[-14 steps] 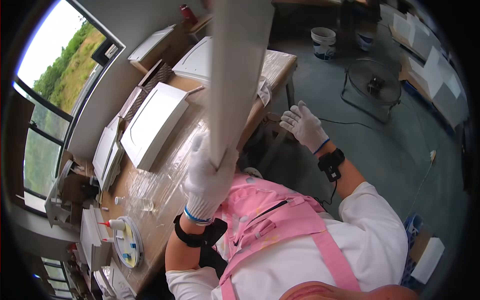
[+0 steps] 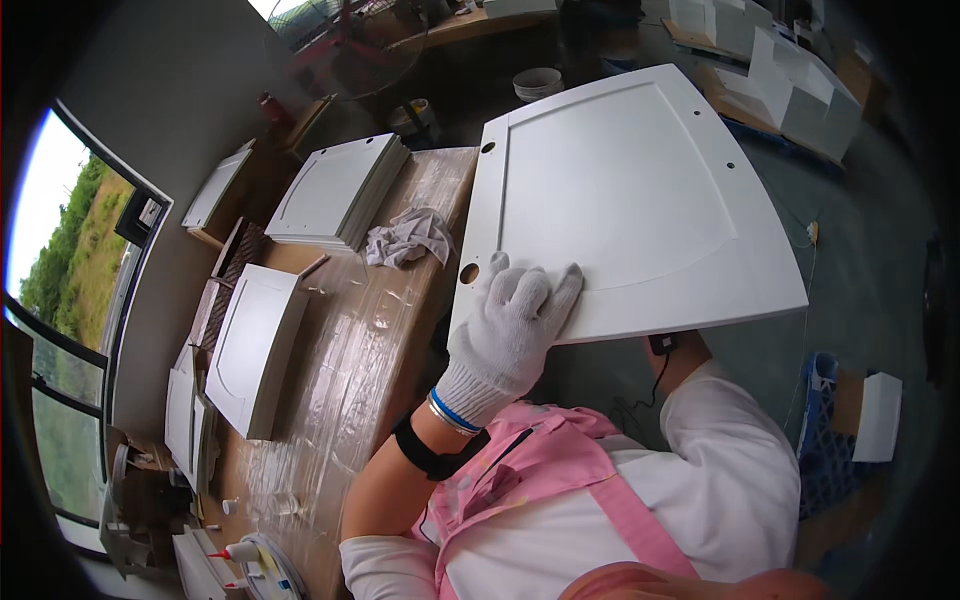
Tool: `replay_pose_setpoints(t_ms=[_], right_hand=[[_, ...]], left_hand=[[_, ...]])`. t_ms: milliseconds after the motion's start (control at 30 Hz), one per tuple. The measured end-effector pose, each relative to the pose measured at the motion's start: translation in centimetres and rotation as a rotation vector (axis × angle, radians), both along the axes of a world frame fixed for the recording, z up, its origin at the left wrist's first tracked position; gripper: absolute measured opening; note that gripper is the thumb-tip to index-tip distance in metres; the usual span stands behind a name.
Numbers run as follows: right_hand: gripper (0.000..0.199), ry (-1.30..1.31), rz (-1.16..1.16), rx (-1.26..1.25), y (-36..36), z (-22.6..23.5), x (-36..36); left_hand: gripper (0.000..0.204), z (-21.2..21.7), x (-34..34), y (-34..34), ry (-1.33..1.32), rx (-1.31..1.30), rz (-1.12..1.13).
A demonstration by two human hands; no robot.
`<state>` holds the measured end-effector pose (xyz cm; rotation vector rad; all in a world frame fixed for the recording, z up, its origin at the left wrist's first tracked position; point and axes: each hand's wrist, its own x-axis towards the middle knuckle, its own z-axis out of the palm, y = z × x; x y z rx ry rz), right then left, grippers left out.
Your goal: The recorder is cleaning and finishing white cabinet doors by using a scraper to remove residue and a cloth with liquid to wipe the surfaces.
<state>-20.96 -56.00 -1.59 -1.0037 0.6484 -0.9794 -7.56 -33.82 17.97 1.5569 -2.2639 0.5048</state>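
Observation:
A white cabinet door panel (image 2: 620, 200) with a recessed field and holes near its edges is raised face up before me, beyond the edge of the table. My left hand (image 2: 507, 330), in a white knit glove, lies on the panel's near left part. Its fingers are spread over the face, close to a round hole. Under the panel's near right edge my right forearm (image 2: 685, 360) disappears, a black strap at its wrist. The panel covers my right hand, so its fingers and what they touch are hidden.
The film-covered table (image 2: 330, 400) holds a stack of white panels (image 2: 340, 190), a crumpled cloth (image 2: 410, 238), another white panel (image 2: 255, 345) and a glue bottle (image 2: 238, 552). A fan (image 2: 345, 45) and a white bucket (image 2: 538, 84) stand beyond. At right lies a blue crate (image 2: 820, 430).
The panel, earlier upright and edge-on in my left hand, is now tilted face up. My left hand lies on its face. My right hand, earlier open and apart, has gone behind the panel.

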Motion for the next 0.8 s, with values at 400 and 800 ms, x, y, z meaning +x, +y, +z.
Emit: replay_pose_setpoints(t_ms=[400,800], right_hand=[[0.062,0.072,-0.048,-0.065,-1.1,0.3,0.3],[0.063,-0.377,0.681,-0.373,6.5,17.3,12.9]], left_hand=[[0.056,-1.5,1.8,0.9,0.017,-0.201,0.013],[0.033,2.1,7.2,9.1,0.932,-0.186,0.388]])
